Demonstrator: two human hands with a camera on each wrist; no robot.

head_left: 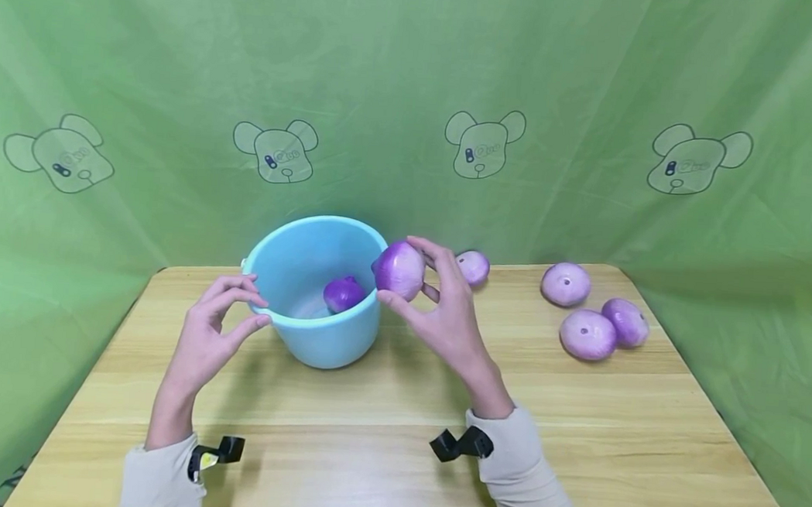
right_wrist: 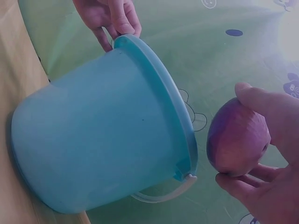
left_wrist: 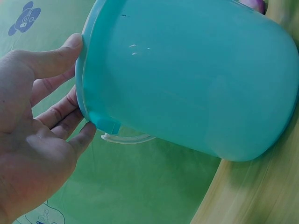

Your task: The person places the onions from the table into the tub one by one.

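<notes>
One onion (head_left: 399, 272), frame centre, is pinched in my right hand (head_left: 444, 310); my left hand (head_left: 211, 335), contact partly hidden, appears to grip the bucket rim (head_left: 318, 325) to steady it.

Lettering (head_left: 289, 156) on the green curtain (head_left: 390, 51) is illegible.

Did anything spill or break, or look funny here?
No, nothing stands out. The blue bucket stands upright on the table, with the left hand holding its rim. The right hand holds a purple onion beside it. I see no spills, and the other onions look undamaged.
</notes>
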